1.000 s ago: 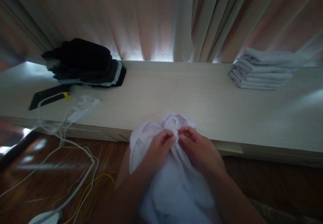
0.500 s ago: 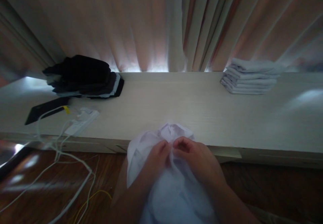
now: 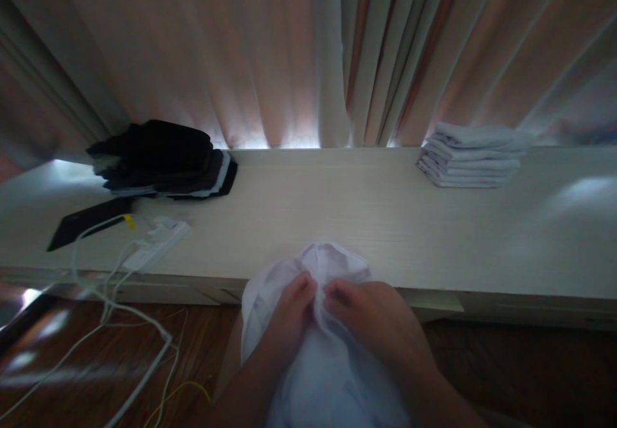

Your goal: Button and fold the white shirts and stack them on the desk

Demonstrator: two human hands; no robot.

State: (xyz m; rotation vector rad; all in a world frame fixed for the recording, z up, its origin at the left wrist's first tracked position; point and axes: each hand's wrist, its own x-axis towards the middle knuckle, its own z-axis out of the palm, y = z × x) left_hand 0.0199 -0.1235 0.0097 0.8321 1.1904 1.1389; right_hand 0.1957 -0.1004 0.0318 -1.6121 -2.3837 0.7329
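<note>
A loose white garment, seemingly a shirt (image 3: 318, 376), lies over my lap, its upper end resting at the table's front edge. My left hand (image 3: 294, 306) pinches the cloth near its middle seam, fingers closed. Just to the right, my right hand (image 3: 361, 312) is closed on the same cloth with thumb and fingertips together. A small gap separates the two hands. Whatever fine detail sits between the fingertips is too small and blurred to make out.
Dark folded clothes (image 3: 164, 158) are stacked at the back left of the white table (image 3: 318, 209); folded white clothes (image 3: 472, 155) at the back right. A flat black object (image 3: 89, 222) and a white power strip (image 3: 157, 245) lie left. Cables (image 3: 139, 319) hang to the wooden floor.
Both hands have shifted slightly left and stay on the shirt's seam. The cloth's top end has opened out a little. The whole view has tilted slightly upward.
</note>
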